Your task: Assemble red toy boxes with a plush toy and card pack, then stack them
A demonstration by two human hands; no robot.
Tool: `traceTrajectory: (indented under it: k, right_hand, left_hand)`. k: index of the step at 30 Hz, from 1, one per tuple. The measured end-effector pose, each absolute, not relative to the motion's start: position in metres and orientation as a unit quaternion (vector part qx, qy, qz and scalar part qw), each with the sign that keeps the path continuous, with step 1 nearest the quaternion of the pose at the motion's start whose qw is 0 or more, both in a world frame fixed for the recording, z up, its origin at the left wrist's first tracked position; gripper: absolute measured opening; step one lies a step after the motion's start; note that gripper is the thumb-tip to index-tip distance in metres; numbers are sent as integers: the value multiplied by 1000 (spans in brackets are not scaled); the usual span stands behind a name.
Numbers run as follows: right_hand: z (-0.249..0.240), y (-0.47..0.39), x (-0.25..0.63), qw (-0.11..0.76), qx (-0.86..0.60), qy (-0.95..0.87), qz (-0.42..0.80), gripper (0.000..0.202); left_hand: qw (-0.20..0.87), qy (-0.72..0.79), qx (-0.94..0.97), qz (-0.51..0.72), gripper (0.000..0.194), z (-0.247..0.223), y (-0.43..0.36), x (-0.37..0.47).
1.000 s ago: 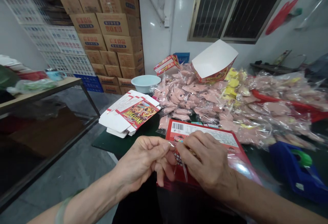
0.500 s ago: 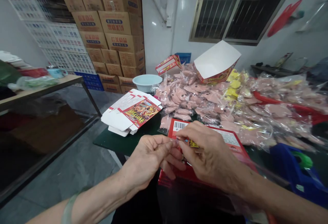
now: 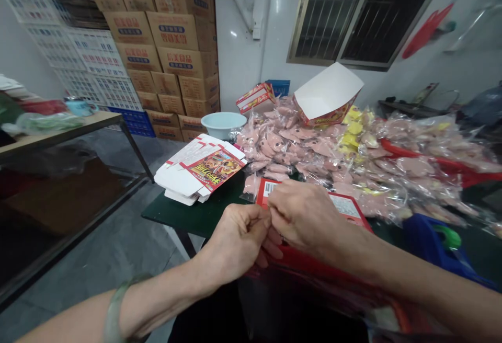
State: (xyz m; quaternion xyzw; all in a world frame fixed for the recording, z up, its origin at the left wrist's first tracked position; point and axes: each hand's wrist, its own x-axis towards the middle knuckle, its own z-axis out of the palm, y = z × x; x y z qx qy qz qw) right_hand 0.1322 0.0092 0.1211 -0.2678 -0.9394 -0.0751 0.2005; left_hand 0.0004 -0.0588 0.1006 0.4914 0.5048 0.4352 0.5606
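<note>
My left hand (image 3: 239,241) and my right hand (image 3: 301,217) meet at the fingertips over a red printed box (image 3: 347,206) near the table's front edge. Thumb and index finger of my left hand are pinched together, the other fingers curled below; what they hold is too small to tell. My right hand is closed, knuckles up, its fingertips hidden. Behind the box lies a large heap of clear-wrapped pink pieces (image 3: 274,144), with some yellow ones (image 3: 353,128). Flat white and red cartons (image 3: 184,175) are stacked to the left on the dark green table (image 3: 204,215).
A pale blue basin (image 3: 223,121) stands behind the cartons. An open carton (image 3: 327,94) rests on the heap. At the right is a blue tape dispenser (image 3: 425,241) with green tape. Brown boxes (image 3: 176,34) are piled against the wall; another table (image 3: 98,122) stands left.
My right hand has closed and turned knuckles up, covering more of the box. My left hand keeps its pinch, little moved. The view has shifted slightly.
</note>
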Motion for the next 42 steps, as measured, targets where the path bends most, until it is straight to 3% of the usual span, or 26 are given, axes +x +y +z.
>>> traceTrajectory:
  k: [6,10,14,18,20,23,25,28,33,37,42]
  right_hand:
    - [113,25,137,190,-407,-868,213,17]
    - [108,24,138,232,-385,-849,278,16]
    - [103,16,138,307,-357,-868,157,17]
    - [105,8,144,301,-323,-895,65,17]
    - [109,7,149,276,-336,-898,65,5]
    - [112,10,157,227,-381,-890,104,13]
    - [110,12,160,201,-396,-882,159,5]
    - [104,14,161,224,-393,-871,193,12]
    - [93,5,158,358,-276,-892,-4,19]
    - [92,-4,161,374,-177,-897,-152,27]
    - [96,-10,164,378,-137,-893,-204,25]
  left_hand:
    - [579,502,413,492,17,97,-53,0]
    - [594,488,370,520,13,98,-50,0]
    - [589,492,401,500,23,101,-52,1]
    - [589,504,429,463,24,106,-53,1]
    - [583,514,421,468,18,106,-54,2]
    - [575,515,410,486,14,105,-56,2]
    - [574,508,407,498,13,103,-56,2]
    - [574,497,406,508,13,103,-58,1]
    - [594,490,401,496,19,105,-59,-2]
    - [615,479,377,500,31,105,-58,-3]
    - [607,483,386,500,28,103,-59,-4]
